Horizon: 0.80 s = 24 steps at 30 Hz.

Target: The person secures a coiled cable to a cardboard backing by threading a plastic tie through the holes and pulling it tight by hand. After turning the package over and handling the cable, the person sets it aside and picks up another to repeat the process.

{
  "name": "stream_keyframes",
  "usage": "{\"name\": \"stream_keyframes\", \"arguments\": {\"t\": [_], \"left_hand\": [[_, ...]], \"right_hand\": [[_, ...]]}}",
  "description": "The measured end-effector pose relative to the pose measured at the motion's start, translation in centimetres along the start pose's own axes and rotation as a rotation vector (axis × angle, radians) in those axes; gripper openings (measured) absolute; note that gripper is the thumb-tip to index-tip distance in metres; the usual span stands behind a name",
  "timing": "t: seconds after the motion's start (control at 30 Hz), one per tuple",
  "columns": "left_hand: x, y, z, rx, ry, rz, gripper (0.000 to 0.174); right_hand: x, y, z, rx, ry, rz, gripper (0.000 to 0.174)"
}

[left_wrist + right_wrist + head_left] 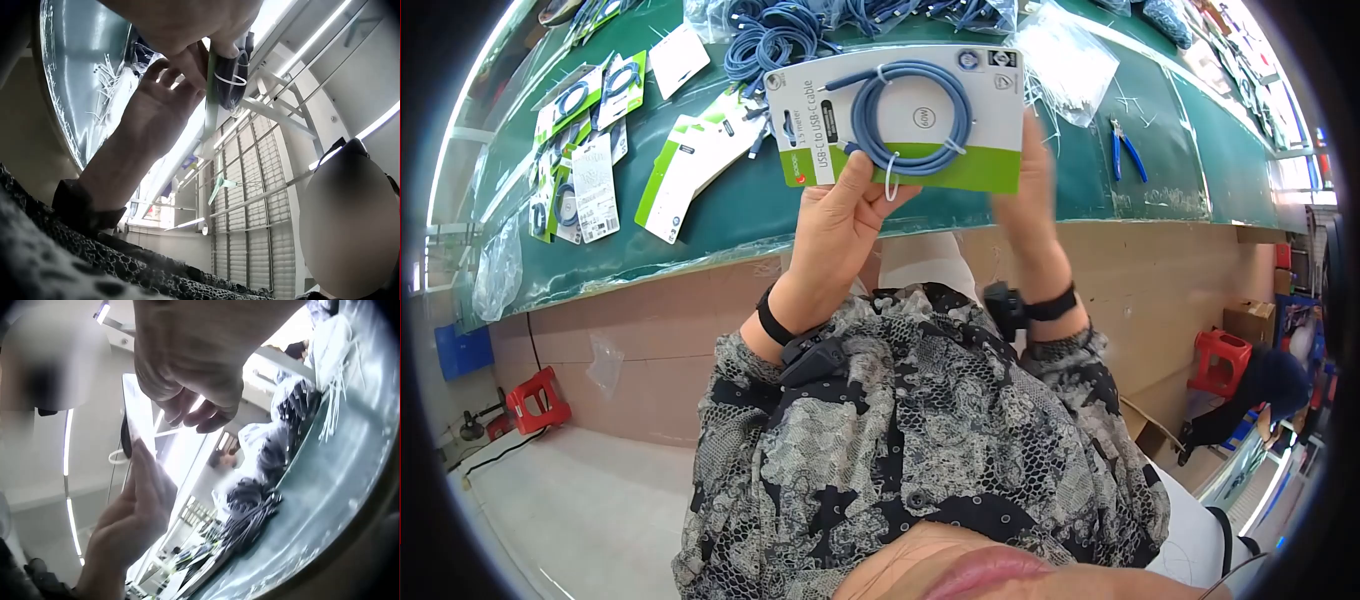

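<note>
Carded cable [900,122] in left hand [836,222]

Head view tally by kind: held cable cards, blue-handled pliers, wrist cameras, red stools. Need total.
Held cable card: 1
Blue-handled pliers: 1
Wrist cameras: 2
Red stools: 2
Total: 6

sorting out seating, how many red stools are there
2: the left red stool near the head view's left edge, the right red stool near a cardboard box. More may be hidden.
</note>
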<state>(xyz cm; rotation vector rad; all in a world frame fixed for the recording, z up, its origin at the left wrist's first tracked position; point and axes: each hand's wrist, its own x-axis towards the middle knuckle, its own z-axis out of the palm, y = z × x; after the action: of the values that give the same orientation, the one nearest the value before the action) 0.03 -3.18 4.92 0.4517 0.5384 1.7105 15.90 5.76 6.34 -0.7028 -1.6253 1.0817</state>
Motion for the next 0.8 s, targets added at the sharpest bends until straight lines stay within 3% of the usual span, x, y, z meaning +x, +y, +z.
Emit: {"name": "stream_keyframes", "arguments": {"t": [0.13,0.27,0.4,0.5,0.67,0.8], "left_hand": [[-0.1,-0.9,0.1,-0.036,0.005,-0.084,0.026],[-0.3,-1.1,-0.3,-0.055,0.034,-0.11,0.025],[-0.4,-1.4,0.5,-0.08,0.052,-0.129,0.023],[-0.4,-2.1,0.4,-0.11,0.071,-0.144,0.023],[-0.2,-2.6,0.4,-0.176,0.067,-0.153,0.024],[0.1,-2.5,0.2,-0.161,0.083,-0.103,0.023]], "right_hand": [[-0.5,2.3,1.7,-0.064,-0.065,-0.023,0.032],[-0.5,2.9,1.9,0.075,-0.155,0.094,0.033],[-0.6,3.1,1.8,0.063,-0.129,-0.005,0.033],[-0.7,4.6,1.7,-0.217,-0.07,-0.278,0.031],[-1.4,6.8,2.4,-0.277,0.002,-0.334,0.029],[-1.8,6.8,2.2,-0.059,-0.033,-0.213,0.029]]}}
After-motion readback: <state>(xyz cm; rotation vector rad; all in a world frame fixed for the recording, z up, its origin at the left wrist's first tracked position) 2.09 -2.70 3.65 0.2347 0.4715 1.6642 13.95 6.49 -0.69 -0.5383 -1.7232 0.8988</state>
